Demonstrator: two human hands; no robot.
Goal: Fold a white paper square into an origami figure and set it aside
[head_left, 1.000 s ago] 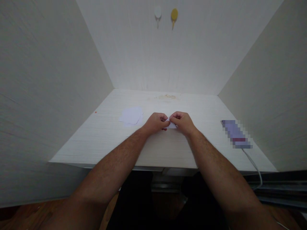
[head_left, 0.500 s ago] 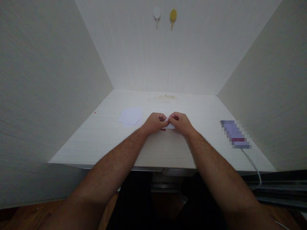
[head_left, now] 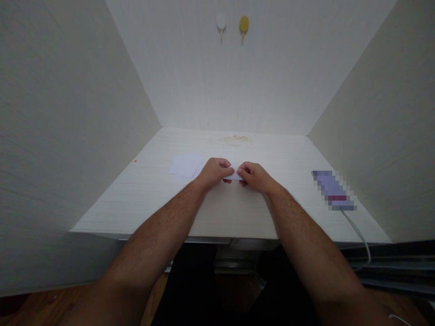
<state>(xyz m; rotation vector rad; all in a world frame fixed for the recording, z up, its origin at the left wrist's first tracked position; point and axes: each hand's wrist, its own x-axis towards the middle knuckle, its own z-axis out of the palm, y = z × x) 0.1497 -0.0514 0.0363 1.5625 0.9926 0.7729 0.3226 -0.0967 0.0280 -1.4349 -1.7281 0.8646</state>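
Pinching the paper (head_left: 234, 174) at opposite ends, thumbs on top, the left hand (head_left: 216, 173) and right hand (head_left: 254, 175) hold it over the tabletop (head_left: 234, 213), presumably to steady it; the sheets (head_left: 185, 164) lie left, likely out of their way.

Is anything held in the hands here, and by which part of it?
A small white piece of paper is held by its two opposite sides: the left hand pinches its left side, the right hand its right side.
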